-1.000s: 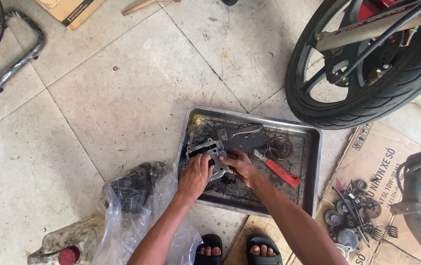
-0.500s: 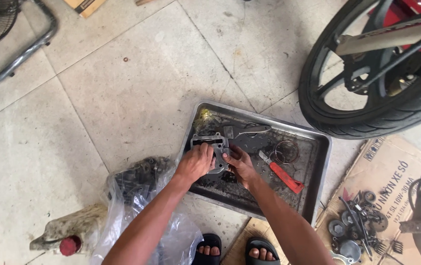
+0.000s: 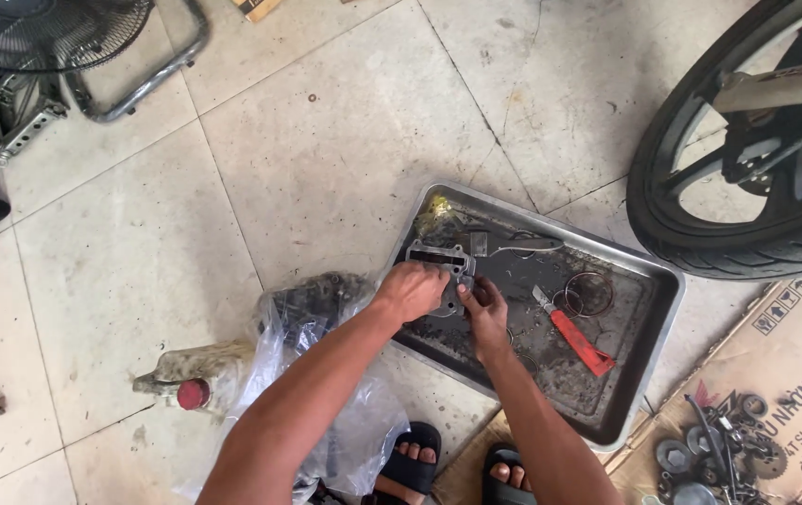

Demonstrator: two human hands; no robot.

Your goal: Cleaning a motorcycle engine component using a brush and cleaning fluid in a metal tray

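Flat brown cardboard sheet (image 3: 794, 365) at lower right on the floor, printed side up, small black symbol boxes near its upper corner, dark lettering along its right part; pile of dark gears and small metal parts (image 3: 714, 454) resting on its lower portion. Clear plastic bag (image 3: 326, 411) crumpled at lower centre-left, dark part inside, just beside the tray's left edge. Dirty bottle with red cap (image 3: 193, 388) lying on its side left of the bag.

Shallow metal tray (image 3: 667, 323) on the tiled floor, grimy inside, rim raised all round. Grey metal engine part (image 3: 438, 262) in the tray's upper-left area. Left hand (image 3: 410, 290) clenched over the part's left side, fingers grasping it. Right hand (image 3: 485, 304) at its lower right edge, fingers curled against it, apparently gripping. Red-handled knife (image 3: 574, 335) lying just right of the hands; thin rings (image 3: 588, 295) beside it.

Motorcycle wheel (image 3: 700, 234) close past the tray's upper-right corner. Fan (image 3: 45, 33) at upper left, well apart. Wide bare tile above and left of the tray. Sandalled feet (image 3: 457, 468) near the tray's lower edge.
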